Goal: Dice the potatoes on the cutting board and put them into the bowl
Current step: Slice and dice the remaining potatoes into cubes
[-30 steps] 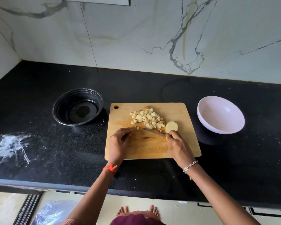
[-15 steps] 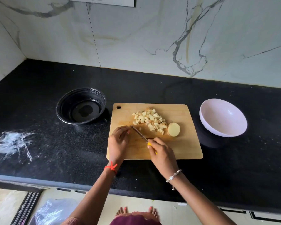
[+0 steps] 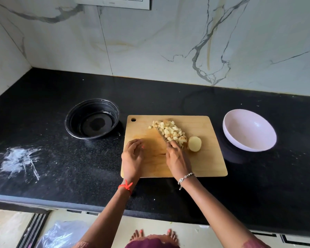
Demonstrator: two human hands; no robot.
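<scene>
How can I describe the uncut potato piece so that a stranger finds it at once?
Look at the wooden cutting board in the middle of the black counter. At the right end of its pile of small cubes lies the potato piece, on the side toward the pale bowl. It alone is large, round and smooth.

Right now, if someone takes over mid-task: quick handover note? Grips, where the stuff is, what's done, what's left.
Hands: the right grip holds the knife, with the blade laid along the left side of the diced pile. The left grip rests on the cutting board, fingers loosely curled, nothing visible in it.
Things: the diced pile and one uncut potato half are on the board. The pale bowl is right of the board and empty. The black bowl is to its left.
Done: a good pile is diced.
Left: dice the half, then move all pieces into a bowl, likely the pale one.
</scene>
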